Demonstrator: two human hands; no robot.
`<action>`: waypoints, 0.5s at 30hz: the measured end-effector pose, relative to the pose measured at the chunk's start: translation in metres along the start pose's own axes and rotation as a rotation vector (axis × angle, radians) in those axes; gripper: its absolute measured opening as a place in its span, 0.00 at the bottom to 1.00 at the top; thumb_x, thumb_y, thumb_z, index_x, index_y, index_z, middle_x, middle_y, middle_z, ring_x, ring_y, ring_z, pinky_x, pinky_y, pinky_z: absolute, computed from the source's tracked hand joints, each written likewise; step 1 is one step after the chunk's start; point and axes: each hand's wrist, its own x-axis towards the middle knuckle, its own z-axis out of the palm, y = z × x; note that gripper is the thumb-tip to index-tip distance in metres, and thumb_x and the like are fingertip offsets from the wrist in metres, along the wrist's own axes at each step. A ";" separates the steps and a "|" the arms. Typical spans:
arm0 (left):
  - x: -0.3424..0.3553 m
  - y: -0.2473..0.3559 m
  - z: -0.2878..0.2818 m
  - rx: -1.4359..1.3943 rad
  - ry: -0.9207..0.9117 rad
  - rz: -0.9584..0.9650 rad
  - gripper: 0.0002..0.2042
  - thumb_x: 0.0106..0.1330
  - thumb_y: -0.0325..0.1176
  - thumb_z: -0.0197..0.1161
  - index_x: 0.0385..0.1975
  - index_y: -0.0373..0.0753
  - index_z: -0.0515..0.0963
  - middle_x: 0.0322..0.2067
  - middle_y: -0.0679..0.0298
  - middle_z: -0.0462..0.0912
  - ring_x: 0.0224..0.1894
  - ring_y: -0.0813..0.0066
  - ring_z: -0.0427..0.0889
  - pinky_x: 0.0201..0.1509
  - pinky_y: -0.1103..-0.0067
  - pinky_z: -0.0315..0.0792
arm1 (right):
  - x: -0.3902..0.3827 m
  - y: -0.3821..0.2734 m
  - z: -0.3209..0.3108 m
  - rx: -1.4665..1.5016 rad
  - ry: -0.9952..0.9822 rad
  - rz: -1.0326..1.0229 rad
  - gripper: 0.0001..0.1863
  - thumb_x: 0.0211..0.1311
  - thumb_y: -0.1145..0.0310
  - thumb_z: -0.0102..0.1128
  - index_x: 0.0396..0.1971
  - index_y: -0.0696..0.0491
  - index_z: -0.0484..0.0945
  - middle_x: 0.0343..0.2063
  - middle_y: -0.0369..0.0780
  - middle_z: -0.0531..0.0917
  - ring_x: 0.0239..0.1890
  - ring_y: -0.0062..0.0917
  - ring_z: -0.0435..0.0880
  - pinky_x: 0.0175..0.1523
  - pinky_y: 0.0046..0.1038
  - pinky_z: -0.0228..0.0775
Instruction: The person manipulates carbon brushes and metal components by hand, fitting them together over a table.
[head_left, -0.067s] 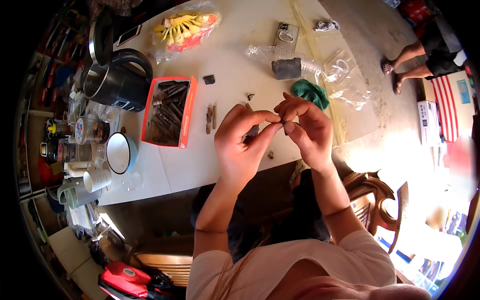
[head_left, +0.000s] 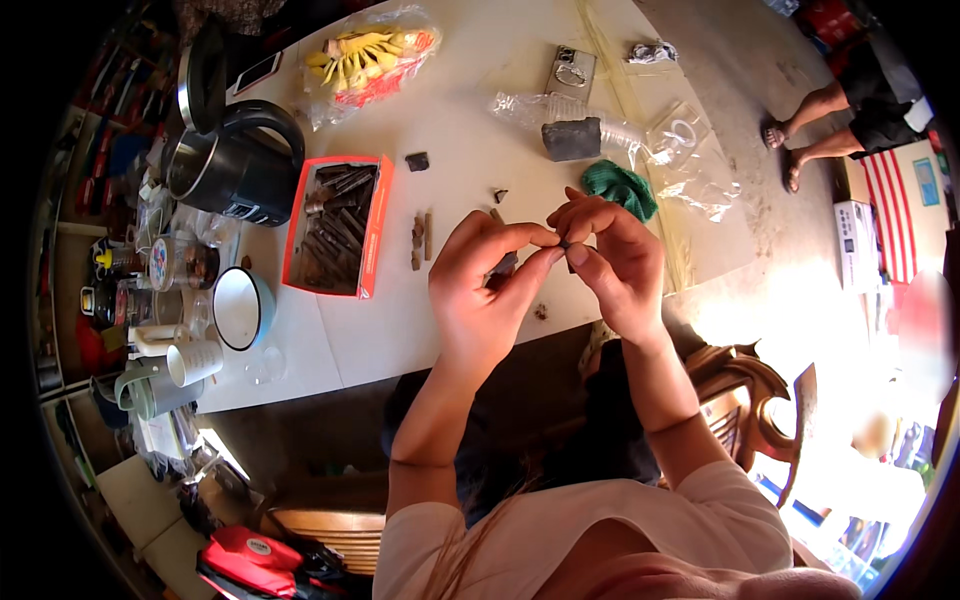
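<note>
Both hands meet over the table's near edge: the left hand (head_left: pixel 480 290) and right hand (head_left: pixel 615 255) pinch one small dark piece (head_left: pixel 566 243) between their fingertips. The orange tray of brown sticks (head_left: pixel 337 225) lies at nine o'clock from them, the green cloth (head_left: pixel 620 187) at one o'clock.

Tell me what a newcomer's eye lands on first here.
Both hands, left hand and right hand, meet mid-frame, pinching a small dark piece over the white table. To their left lies an orange tray of dark metal bits, with a black kettle beyond it.
</note>
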 end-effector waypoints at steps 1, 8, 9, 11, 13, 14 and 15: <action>-0.001 0.000 0.000 0.003 0.005 0.000 0.09 0.50 0.20 0.70 0.30 0.39 0.82 0.22 0.70 0.69 0.20 0.84 0.64 0.19 0.84 0.58 | 0.000 0.001 0.002 -0.007 0.008 0.000 0.05 0.56 0.78 0.57 0.33 0.56 0.74 0.34 0.37 0.79 0.45 0.26 0.77 0.68 0.43 0.50; 0.001 0.007 -0.003 0.115 0.001 0.088 0.08 0.51 0.22 0.70 0.32 0.39 0.83 0.22 0.68 0.73 0.22 0.81 0.69 0.20 0.82 0.61 | -0.003 -0.004 0.006 -0.029 0.037 0.020 0.05 0.55 0.78 0.56 0.33 0.58 0.74 0.34 0.39 0.79 0.44 0.27 0.76 0.62 0.35 0.59; 0.001 0.008 0.001 0.146 0.008 0.099 0.08 0.52 0.22 0.70 0.32 0.39 0.83 0.23 0.67 0.74 0.22 0.78 0.70 0.21 0.81 0.62 | -0.005 -0.003 0.003 -0.035 0.051 0.024 0.06 0.54 0.78 0.56 0.33 0.58 0.74 0.34 0.40 0.79 0.43 0.27 0.76 0.60 0.34 0.61; 0.000 0.005 0.003 0.174 0.032 0.113 0.08 0.52 0.21 0.69 0.32 0.38 0.83 0.23 0.64 0.75 0.22 0.74 0.71 0.24 0.79 0.64 | -0.001 -0.012 0.001 -0.115 0.064 -0.035 0.07 0.52 0.79 0.56 0.33 0.58 0.74 0.33 0.41 0.79 0.42 0.29 0.76 0.55 0.31 0.65; -0.002 -0.002 0.012 0.159 0.029 0.144 0.08 0.52 0.21 0.68 0.32 0.38 0.82 0.23 0.63 0.75 0.23 0.71 0.72 0.25 0.77 0.64 | -0.003 -0.019 -0.007 -0.248 0.076 -0.114 0.07 0.52 0.79 0.56 0.33 0.58 0.74 0.33 0.43 0.78 0.41 0.32 0.76 0.52 0.30 0.67; -0.001 -0.001 0.013 0.168 0.039 0.189 0.07 0.53 0.21 0.68 0.31 0.37 0.82 0.23 0.63 0.74 0.24 0.70 0.72 0.25 0.76 0.64 | -0.002 -0.024 -0.008 -0.286 0.069 -0.156 0.07 0.52 0.79 0.57 0.33 0.58 0.74 0.33 0.43 0.78 0.40 0.35 0.76 0.51 0.31 0.67; -0.003 0.002 0.010 0.180 0.043 0.152 0.07 0.53 0.21 0.68 0.31 0.37 0.82 0.22 0.63 0.73 0.24 0.71 0.71 0.25 0.76 0.63 | -0.001 -0.024 -0.007 -0.304 0.051 -0.207 0.07 0.53 0.78 0.57 0.33 0.57 0.74 0.33 0.43 0.77 0.39 0.36 0.75 0.50 0.32 0.67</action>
